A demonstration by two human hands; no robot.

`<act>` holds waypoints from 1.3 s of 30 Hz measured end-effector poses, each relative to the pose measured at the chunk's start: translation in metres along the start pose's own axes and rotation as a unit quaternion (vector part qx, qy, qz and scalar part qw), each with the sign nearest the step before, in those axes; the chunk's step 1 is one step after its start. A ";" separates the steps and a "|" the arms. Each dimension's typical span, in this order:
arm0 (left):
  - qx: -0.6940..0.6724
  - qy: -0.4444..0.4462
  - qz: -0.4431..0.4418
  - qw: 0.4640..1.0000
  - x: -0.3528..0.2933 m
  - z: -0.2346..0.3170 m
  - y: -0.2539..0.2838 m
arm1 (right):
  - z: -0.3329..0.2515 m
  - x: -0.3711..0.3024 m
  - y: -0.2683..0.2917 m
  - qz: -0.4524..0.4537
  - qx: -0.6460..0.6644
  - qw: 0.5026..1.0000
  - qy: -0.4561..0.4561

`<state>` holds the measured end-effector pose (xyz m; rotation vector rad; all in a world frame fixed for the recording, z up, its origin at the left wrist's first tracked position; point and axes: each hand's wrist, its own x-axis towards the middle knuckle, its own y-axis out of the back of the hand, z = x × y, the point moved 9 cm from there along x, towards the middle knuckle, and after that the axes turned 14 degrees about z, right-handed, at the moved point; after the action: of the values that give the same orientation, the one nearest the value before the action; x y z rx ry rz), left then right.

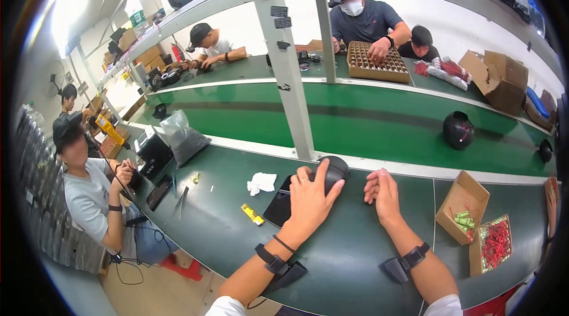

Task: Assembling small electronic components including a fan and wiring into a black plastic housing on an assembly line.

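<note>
My left hand [313, 196] is on a black rounded housing [333, 166] at the back edge of the green bench, index finger over it and thumb along its near side. The hand hides part of the housing. Just right of it, my right hand [383, 195] hovers with fingers loosely curved and thumb apart, nothing visible in it. Beside my left wrist lies a dark phone-like slab [277, 209], partly covered by the hand. A yellow lighter-shaped item [252, 214] and a crumpled white tissue [261, 183] lie to its left.
At right stand a cardboard box [446, 216] with green cells and a box of red wires [474, 257]. Behind a metal post [293, 102], a green conveyor [379, 115] carries a black round housing [458, 130]. Tweezers [180, 202] and a bag [188, 144] lie left; co-workers sit around.
</note>
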<state>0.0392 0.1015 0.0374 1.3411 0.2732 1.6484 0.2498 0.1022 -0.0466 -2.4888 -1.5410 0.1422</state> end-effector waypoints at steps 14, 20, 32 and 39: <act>-0.129 -0.015 0.054 0.990 -0.027 -0.007 -0.013 | -0.001 -0.004 -0.013 -0.051 -0.112 0.988 0.090; -0.169 -0.020 0.042 0.985 -0.029 -0.008 -0.021 | 0.002 -0.007 -0.013 -0.042 -0.114 0.989 0.085; -0.250 0.001 -0.026 0.968 -0.024 -0.005 -0.026 | -0.008 -0.010 -0.015 -0.082 -0.157 0.980 0.090; -0.231 -0.017 0.022 0.972 -0.016 -0.012 -0.005 | -0.019 -0.026 -0.034 -0.107 -0.153 0.975 0.124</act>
<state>0.0306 0.0960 0.0191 1.0226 -0.1577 1.5983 0.2117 0.0910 -0.0207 -2.4139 -1.8163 -0.4549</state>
